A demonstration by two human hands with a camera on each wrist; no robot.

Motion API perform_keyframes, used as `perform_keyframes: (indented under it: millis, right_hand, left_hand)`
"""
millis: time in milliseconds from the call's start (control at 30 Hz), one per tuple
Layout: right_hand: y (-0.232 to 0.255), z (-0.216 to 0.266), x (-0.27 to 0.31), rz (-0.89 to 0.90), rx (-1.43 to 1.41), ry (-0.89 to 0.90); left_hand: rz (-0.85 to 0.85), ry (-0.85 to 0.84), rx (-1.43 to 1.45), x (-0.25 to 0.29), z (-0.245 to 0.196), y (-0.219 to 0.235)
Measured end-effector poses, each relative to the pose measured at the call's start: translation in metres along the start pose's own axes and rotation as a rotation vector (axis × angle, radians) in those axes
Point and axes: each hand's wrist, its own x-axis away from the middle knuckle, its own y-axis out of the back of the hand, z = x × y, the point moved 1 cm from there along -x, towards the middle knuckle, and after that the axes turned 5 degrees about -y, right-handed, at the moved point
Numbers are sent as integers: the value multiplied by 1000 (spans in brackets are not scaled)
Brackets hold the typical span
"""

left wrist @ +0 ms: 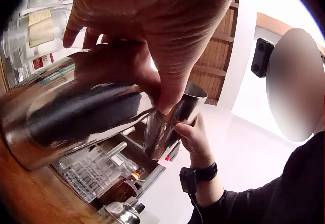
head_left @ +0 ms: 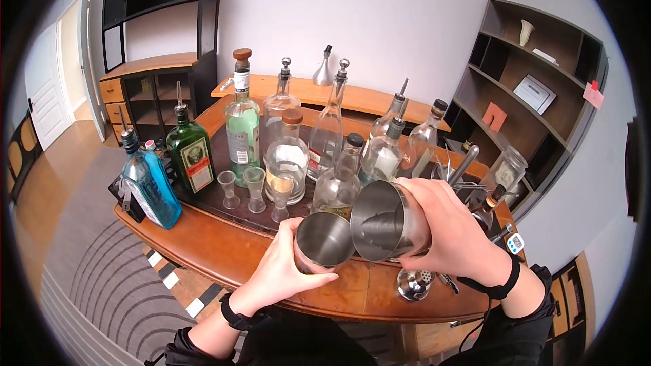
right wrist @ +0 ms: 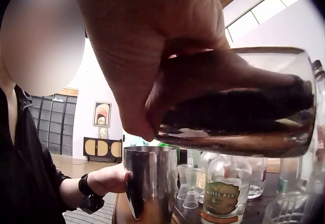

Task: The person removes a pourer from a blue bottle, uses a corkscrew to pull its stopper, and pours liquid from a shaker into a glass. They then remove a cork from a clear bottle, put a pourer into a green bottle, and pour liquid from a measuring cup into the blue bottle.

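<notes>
Two metal shaker tins are held side by side over the front of the wooden bar. My left hand (head_left: 274, 274) grips one shaker tin (head_left: 324, 238), its mouth facing up. My right hand (head_left: 456, 230) holds the other shaker tin (head_left: 381, 220) from its far side, fingers and thumb curled round the wall. This second tin is tipped, with its rim close by the left tin's mouth. In the right wrist view the tipped tin (right wrist: 238, 102) lies nearly level, above the upright tin (right wrist: 151, 183). The bare metal inside both tins shows in the head view.
Several bottles stand behind the hands, among them a green bottle (head_left: 190, 150) and a blue bottle (head_left: 146, 183). Small hourglass-shaped glasses (head_left: 255, 191) line the near side. A metal strainer top (head_left: 415, 285) sits below the right hand; a timer (head_left: 515, 242) lies at right.
</notes>
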Motion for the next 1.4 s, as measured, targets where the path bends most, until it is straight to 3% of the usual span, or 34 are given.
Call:
perform_keyframes:
  millis: [533,700,933,1100,1400]
  right_hand:
    - [-2,8,-17,32,154,96]
    - [2,13,-21,35,271,141]
    - [4,16,-28,4,450,230]
    - [-8,8,-35,-203,633,421]
    - [-23,6,-32,-333,770,567]
  left_hand:
    - [-8,-50,-63,-1,-1,1]
    - [-14,10,55,1,8,-2]
    - [-14,-46,-40,0,4,-1]
    - [-29,-45,-42,0,4,-1]
    - [-36,-56,-41,-1,-4,-4]
